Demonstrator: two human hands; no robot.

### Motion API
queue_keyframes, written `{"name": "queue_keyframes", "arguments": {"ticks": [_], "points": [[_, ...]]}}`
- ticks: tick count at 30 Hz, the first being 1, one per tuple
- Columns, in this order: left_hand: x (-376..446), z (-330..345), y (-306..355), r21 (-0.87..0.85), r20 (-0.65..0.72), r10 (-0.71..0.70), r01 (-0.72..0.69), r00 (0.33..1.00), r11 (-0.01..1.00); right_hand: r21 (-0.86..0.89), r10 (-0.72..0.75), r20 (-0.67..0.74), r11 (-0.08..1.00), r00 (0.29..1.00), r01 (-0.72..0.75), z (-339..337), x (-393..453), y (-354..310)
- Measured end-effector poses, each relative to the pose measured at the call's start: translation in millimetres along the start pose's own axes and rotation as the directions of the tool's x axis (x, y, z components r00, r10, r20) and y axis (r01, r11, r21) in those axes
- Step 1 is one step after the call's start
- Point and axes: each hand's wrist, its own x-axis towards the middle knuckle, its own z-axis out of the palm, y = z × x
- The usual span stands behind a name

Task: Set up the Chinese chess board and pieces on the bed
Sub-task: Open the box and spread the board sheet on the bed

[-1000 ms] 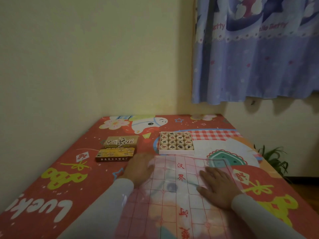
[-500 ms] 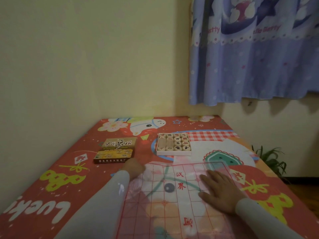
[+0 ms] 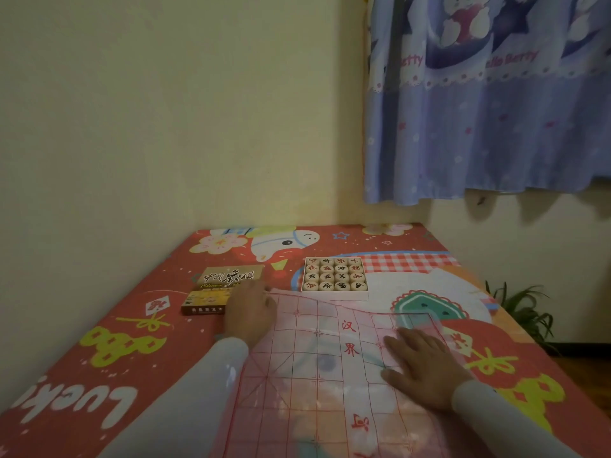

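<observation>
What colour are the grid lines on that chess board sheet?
Red, on the see-through chess board sheet; the head view shows it.

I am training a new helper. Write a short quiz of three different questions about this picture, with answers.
1. True or false: the chess pieces sit in their tray.
2. Which hand lies flat on the board sheet, beside the printed red characters?
3. Where is the box lid? A) on the tray B) left of the tray C) under the curtain

Key: 1 true. 2 the right hand; the left hand is at the sheet's left far corner. 3 B.
</observation>
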Motion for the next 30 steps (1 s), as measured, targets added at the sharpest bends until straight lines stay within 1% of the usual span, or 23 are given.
{"name": "queue_keyframes", "arguments": {"ticks": [1,2,3,4,5,6,7,8,9,12,15,16,18,20,24,27,30], "points": [[-7.3,5.0,3.9,0.056,0.061,0.111,-0.115,0.992,0.992,-0.002,0.003,-0.003,1.0,1.0,-0.003,-0.4,0.7,0.2],[-15.7,9.8,6.6,0.131,0.155,0.194,-0.214,0.969,0.968,-0.003,0.005,-0.004,1.0,1.0,-0.005,-0.4,1.4,-0.1],[-24.5,14.8,8.9,0.217,0.281,0.222,-0.287,0.934,0.933,-0.003,0.007,-0.004,1.0,1.0,-0.007,-0.4,2.1,0.1],[-33.1,20.0,6.8,0.297,0.399,0.192,-0.324,0.897,0.898,-0.003,0.007,-0.005,1.0,1.0,-0.007,0.7,3.0,0.2],[-38.9,25.7,0.6,0.346,0.495,0.119,-0.321,0.861,0.882,0.0,0.01,-0.005,1.0,1.0,-0.01,2.0,3.5,0.5],[-42.4,29.0,-6.7,0.37,0.559,0.028,-0.279,0.829,0.886,0.007,0.017,-0.001,1.0,1.0,-0.017,3.5,4.2,1.6],[-43.8,30.7,-13.4,0.375,0.592,-0.055,-0.214,0.804,0.902,0.016,0.029,0.002,0.999,1.0,-0.029,5.3,4.1,3.3],[-43.9,30.8,-18.4,0.377,0.603,-0.098,-0.174,0.792,0.91,0.022,0.04,0.0,0.999,0.999,-0.04,7.0,3.9,5.3],[-42.8,28.6,-21.3,0.386,0.603,-0.111,-0.167,0.79,0.907,0.029,0.047,-0.003,0.998,0.999,-0.047,8.3,3.8,7.3],[-35.0,26.8,-21.6,0.412,0.565,-0.092,-0.184,0.82,0.892,0.037,0.039,-0.028,0.999,0.999,-0.038,6.3,1.4,10.7],[-27.9,25.9,-13.9,0.383,0.469,0.011,-0.215,0.883,0.899,0.077,0.057,-0.134,0.996,0.989,-0.047,0.9,7.7,9.3],[-27.5,26.2,-9.5,0.366,0.446,0.05,-0.233,0.893,0.901,0.089,0.072,-0.158,0.994,0.985,-0.059,0.1,13.1,9.7],[-28.9,28.4,-1.4,0.329,0.456,0.078,-0.249,0.887,0.911,0.098,0.098,-0.184,0.992,0.978,-0.08,-1.6,23.1,9.5],[-32.6,35.2,0.7,0.319,0.507,0.044,-0.236,0.861,0.918,0.102,0.107,-0.19,0.991,0.976,-0.089,-0.4,33.0,8.0],[-35.3,48.7,-10.8,0.355,0.571,-0.018,-0.228,0.821,0.907,0.047,0.093,-0.114,0.995,0.989,-0.089,1.4,43.6,8.5],[-24.1,56.2,-19.9,0.356,0.579,-0.036,-0.213,0.815,0.91,0.022,0.131,-0.048,0.991,0.99,-0.13,1.3,52.8,18.0],[-12.3,62.4,-24.7,0.347,0.568,-0.015,-0.223,0.823,0.911,0.025,0.167,-0.004,0.986,0.986,-0.167,0.4,62.2,24.6]]}}
